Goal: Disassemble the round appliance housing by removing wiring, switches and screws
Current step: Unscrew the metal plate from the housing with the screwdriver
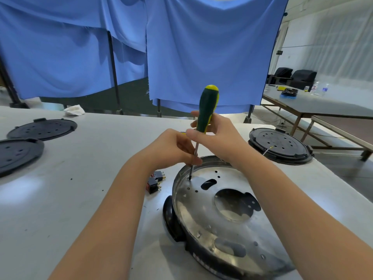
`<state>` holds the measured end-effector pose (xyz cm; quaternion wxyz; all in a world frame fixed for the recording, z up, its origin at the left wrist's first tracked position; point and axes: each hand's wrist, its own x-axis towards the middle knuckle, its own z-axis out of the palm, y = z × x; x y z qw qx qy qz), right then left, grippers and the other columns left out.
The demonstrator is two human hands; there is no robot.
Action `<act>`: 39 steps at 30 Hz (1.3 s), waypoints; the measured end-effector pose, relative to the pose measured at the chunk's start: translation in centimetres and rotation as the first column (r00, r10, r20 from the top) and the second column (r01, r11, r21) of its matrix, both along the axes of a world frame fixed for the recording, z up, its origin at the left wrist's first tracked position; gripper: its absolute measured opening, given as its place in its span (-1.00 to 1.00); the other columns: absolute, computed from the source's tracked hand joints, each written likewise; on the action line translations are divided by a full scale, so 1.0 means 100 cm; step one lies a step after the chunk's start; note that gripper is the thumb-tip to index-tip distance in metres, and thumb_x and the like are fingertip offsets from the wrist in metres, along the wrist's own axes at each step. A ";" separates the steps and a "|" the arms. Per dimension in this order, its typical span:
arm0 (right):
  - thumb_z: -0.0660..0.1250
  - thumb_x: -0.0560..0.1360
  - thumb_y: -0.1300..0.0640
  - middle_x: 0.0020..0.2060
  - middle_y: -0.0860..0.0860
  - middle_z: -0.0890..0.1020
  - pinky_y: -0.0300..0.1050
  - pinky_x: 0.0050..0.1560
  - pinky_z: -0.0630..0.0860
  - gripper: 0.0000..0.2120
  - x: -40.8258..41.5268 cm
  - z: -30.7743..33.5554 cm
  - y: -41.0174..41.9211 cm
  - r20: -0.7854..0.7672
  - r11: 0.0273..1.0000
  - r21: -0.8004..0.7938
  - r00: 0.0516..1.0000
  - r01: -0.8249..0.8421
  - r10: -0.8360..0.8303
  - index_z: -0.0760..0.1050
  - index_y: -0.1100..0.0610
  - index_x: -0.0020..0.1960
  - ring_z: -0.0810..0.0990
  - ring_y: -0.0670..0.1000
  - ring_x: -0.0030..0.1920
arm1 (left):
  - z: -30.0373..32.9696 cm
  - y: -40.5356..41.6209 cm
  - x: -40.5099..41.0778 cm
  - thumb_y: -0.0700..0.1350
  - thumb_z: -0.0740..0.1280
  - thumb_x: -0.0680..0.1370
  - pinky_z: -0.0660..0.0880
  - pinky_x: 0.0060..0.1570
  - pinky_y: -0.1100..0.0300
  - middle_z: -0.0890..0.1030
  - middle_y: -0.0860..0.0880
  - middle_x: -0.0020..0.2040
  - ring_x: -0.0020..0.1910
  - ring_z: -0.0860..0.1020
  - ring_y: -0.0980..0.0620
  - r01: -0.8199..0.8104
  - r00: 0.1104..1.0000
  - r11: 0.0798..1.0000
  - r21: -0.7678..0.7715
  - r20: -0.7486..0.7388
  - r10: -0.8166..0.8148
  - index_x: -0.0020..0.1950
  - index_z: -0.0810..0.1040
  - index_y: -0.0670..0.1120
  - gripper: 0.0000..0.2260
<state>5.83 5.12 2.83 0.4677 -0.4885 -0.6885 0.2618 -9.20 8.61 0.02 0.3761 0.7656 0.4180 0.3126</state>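
Note:
The round appliance housing [220, 223] lies on the white table, its shiny metal plate up, with holes and cut-outs and a black rim and handle at its left. A green and yellow screwdriver [206, 110] stands nearly upright, its tip in a screw hole near the plate's far left edge. My right hand [214, 134] grips the screwdriver's handle. My left hand [175, 148] pinches the metal shaft just above the plate. Two small black switches [155, 181] lie on the table left of the housing.
Two black round covers [40, 129] lie at the table's far left. Another black round housing [279, 145] sits at the far right with a thin wire on it. A crumpled white rag [74, 110] lies at the back edge. Blue curtains hang behind.

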 end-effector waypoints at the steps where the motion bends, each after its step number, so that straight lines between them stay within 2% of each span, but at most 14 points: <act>1: 0.46 0.41 0.03 -0.09 -0.12 0.60 -0.40 -0.11 0.42 -0.62 0.001 0.000 0.001 0.024 0.999 0.021 0.999 0.046 -0.046 0.47 -0.04 0.19 0.56 -0.18 -0.03 | 0.000 0.000 0.001 -0.14 0.59 0.28 0.61 -0.10 0.13 0.69 -0.06 -0.33 -0.26 0.68 -0.01 0.001 1.000 1.000 0.000 -0.005 -0.001 -0.28 0.66 -0.10 -0.86; 4: 0.53 0.32 -0.04 -0.21 -0.13 0.59 -0.55 -0.33 0.39 -0.55 0.004 0.002 0.003 0.053 0.996 0.031 0.995 0.088 -0.089 0.49 -0.02 0.15 0.55 -0.24 -0.22 | -0.001 0.001 0.004 -0.12 0.59 0.29 0.60 -0.06 0.10 0.70 -0.06 -0.29 -0.24 0.67 -0.01 0.009 1.000 1.000 -0.005 -0.023 -0.009 -0.24 0.66 -0.10 -0.84; 6: 0.56 0.28 -0.01 -0.26 -0.11 0.60 -0.49 -0.29 0.43 -0.56 0.005 0.006 0.004 0.079 0.996 0.020 0.993 0.085 -0.086 0.51 0.05 0.10 0.55 -0.24 -0.31 | 0.000 0.001 0.002 -0.10 0.57 0.33 0.58 -0.04 0.17 0.71 -0.01 -0.24 -0.19 0.67 0.04 0.028 0.998 0.999 -0.024 -0.048 -0.029 -0.22 0.67 -0.03 -0.88; 9: 0.56 0.30 0.13 -0.19 -0.04 0.68 -0.19 -0.07 0.56 -0.66 0.009 0.014 0.004 0.106 1.000 -0.012 0.994 0.019 -0.018 0.51 0.07 0.00 0.65 -0.08 -0.19 | 0.002 -0.002 -0.002 -0.19 0.49 0.43 0.54 -0.09 0.38 0.72 0.09 -0.14 -0.11 0.67 0.16 0.110 0.991 0.991 -0.075 -0.073 -0.116 -0.10 0.66 0.06 -0.85; 13: 0.45 0.37 0.36 -0.06 -0.04 0.68 -0.23 -0.04 0.60 -0.61 0.009 0.017 0.003 0.005 0.981 -0.109 0.987 -0.160 0.161 0.45 -0.02 0.03 0.68 -0.08 -0.05 | 0.003 -0.002 -0.003 -0.24 0.51 0.40 0.54 -0.12 0.37 0.73 0.02 -0.21 -0.16 0.69 0.11 0.071 0.996 0.995 -0.068 -0.046 -0.074 -0.14 0.68 -0.05 -0.88; 15: 0.47 0.38 0.26 -0.04 -0.04 0.66 -0.23 -0.02 0.59 -0.64 0.007 0.016 0.003 0.063 0.991 -0.077 0.991 -0.109 0.114 0.44 0.00 0.07 0.66 -0.06 -0.03 | 0.001 -0.001 -0.002 -0.18 0.58 0.32 0.58 -0.07 0.19 0.71 -0.01 -0.29 -0.24 0.68 0.08 0.007 0.999 1.000 -0.028 -0.034 -0.008 -0.23 0.68 -0.12 -0.88; 18: 0.53 0.34 0.05 -0.14 -0.03 0.64 -0.34 -0.20 0.54 -0.70 0.005 0.018 0.001 0.127 1.000 0.017 0.992 0.009 -0.011 0.50 0.04 -0.01 0.64 -0.08 -0.17 | -0.002 -0.001 0.003 -0.11 0.62 0.26 0.59 -0.06 0.02 0.68 -0.09 -0.33 -0.32 0.62 0.03 -0.030 0.999 1.000 0.003 -0.031 0.030 -0.24 0.63 -0.22 -0.74; 21: 0.52 0.35 0.06 -0.17 -0.03 0.65 -0.22 -0.10 0.56 -0.72 0.006 0.021 0.002 0.162 0.996 0.046 0.984 0.072 -0.079 0.51 0.09 -0.03 0.65 -0.05 -0.16 | -0.002 0.000 0.003 -0.09 0.60 0.29 0.60 -0.09 0.13 0.69 -0.03 -0.30 -0.28 0.64 0.06 -0.003 0.999 1.000 -0.012 -0.040 0.003 -0.21 0.64 -0.14 -0.78; 25: 0.40 0.44 0.33 -0.05 -0.01 0.69 -0.11 0.03 0.60 -0.71 0.008 0.028 0.000 0.051 0.988 -0.112 0.992 -0.111 0.117 0.45 0.05 0.06 0.68 -0.03 -0.05 | 0.002 0.000 -0.004 -0.23 0.49 0.43 0.55 -0.12 0.39 0.73 0.06 -0.15 -0.12 0.68 0.13 0.124 0.991 0.988 -0.090 -0.048 -0.129 -0.08 0.65 0.02 -0.83; 28: 0.41 0.44 0.27 0.02 0.01 0.67 -0.09 0.04 0.60 -0.66 0.007 0.028 -0.001 0.057 0.982 -0.139 0.989 -0.125 0.134 0.41 0.04 0.15 0.67 -0.01 0.00 | 0.002 -0.001 -0.002 -0.23 0.54 0.37 0.56 -0.14 0.34 0.72 0.06 -0.24 -0.20 0.68 0.11 0.076 0.996 0.996 -0.040 -0.039 -0.077 -0.19 0.67 -0.03 -0.88; 32: 0.51 0.35 0.02 -0.15 0.00 0.64 -0.22 -0.12 0.55 -0.67 0.004 0.020 -0.001 0.157 0.999 -0.004 0.986 0.051 -0.049 0.51 0.12 0.02 0.64 -0.02 -0.15 | -0.002 0.000 0.004 -0.10 0.62 0.24 0.60 -0.12 0.09 0.68 -0.07 -0.32 -0.32 0.63 0.05 -0.028 0.999 0.999 0.019 -0.027 0.029 -0.27 0.64 -0.16 -0.77; 34: 0.52 0.35 0.05 -0.21 -0.02 0.63 -0.23 -0.15 0.55 -0.74 0.004 0.017 -0.001 0.124 0.997 0.042 0.989 0.072 -0.076 0.51 0.08 -0.07 0.64 -0.02 -0.19 | -0.002 0.000 0.005 -0.08 0.62 0.25 0.61 -0.15 0.13 0.67 -0.06 -0.33 -0.33 0.63 0.07 -0.030 0.999 0.999 0.016 -0.031 0.031 -0.25 0.64 -0.15 -0.76; 37: 0.48 0.39 0.21 -0.13 -0.01 0.66 -0.12 -0.05 0.62 -0.71 0.005 0.017 -0.001 0.068 0.999 0.018 0.997 0.042 -0.043 0.47 0.06 0.04 0.67 0.01 -0.11 | 0.001 -0.001 0.000 -0.17 0.55 0.37 0.57 -0.15 0.34 0.72 0.06 -0.24 -0.21 0.68 0.14 0.061 0.997 0.997 -0.047 -0.054 -0.064 -0.16 0.66 -0.02 -0.88; 39: 0.38 0.44 0.35 -0.07 -0.01 0.67 -0.10 0.00 0.62 -0.69 0.003 0.018 -0.001 0.009 0.998 -0.042 0.999 -0.049 0.049 0.45 0.09 0.11 0.67 -0.01 -0.03 | 0.003 -0.001 -0.004 -0.24 0.49 0.42 0.56 -0.13 0.39 0.72 0.09 -0.19 -0.15 0.68 0.15 0.102 0.992 0.992 -0.071 -0.067 -0.107 -0.13 0.65 0.02 -0.83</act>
